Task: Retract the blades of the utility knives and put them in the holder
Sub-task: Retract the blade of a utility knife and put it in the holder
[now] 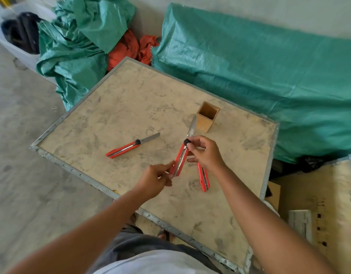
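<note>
I hold a red utility knife (181,156) over the table, its long blade out and pointing up toward the holder. My left hand (157,177) pinches the butt end of its handle. My right hand (204,153) has thumb and finger on the black slider knob near the blade. A second red knife (124,148) lies to the left on the table with its blade extended. A third red knife (203,178) lies under my right wrist, its blade end hidden. The square wooden holder (207,116) stands upright and looks empty.
The work surface is a dusty board table (111,107) with a metal-edged rim. Green tarps (249,66) and orange cloth (131,48) are piled behind it. A wooden crate (319,194) stands at the right. Concrete floor lies to the left.
</note>
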The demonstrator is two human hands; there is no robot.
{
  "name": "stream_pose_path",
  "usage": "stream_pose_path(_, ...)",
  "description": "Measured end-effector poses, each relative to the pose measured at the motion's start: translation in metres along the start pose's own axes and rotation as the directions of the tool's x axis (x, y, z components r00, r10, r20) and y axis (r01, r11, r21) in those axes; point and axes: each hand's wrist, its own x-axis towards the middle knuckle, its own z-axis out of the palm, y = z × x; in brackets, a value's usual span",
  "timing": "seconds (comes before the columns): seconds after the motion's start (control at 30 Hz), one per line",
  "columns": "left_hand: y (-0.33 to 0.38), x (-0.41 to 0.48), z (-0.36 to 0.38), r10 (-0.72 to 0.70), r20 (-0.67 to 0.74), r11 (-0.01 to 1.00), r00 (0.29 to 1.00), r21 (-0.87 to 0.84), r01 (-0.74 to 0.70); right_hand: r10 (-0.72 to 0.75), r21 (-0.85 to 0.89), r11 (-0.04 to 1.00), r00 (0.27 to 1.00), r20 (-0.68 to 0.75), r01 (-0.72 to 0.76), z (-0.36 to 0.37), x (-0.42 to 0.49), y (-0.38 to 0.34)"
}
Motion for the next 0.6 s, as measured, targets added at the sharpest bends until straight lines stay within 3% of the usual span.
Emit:
stream_pose_path(0.27,0.034,-0.006,0.002,0.008,0.002,0.963,1.000,-0.271,-0.007,-0.040,-0.165,0.984,0.981,0.190,0.072,-0.008,-0.038,-0.018)
stream_pose_path(0.6,0.048,-0.002,0.000,0.004,0.085,0.944,0.996,-0.330,0.025,-0.121,-0.161,0.976,0.982,0.143,0.144,-0.012,-0.048,-0.017)
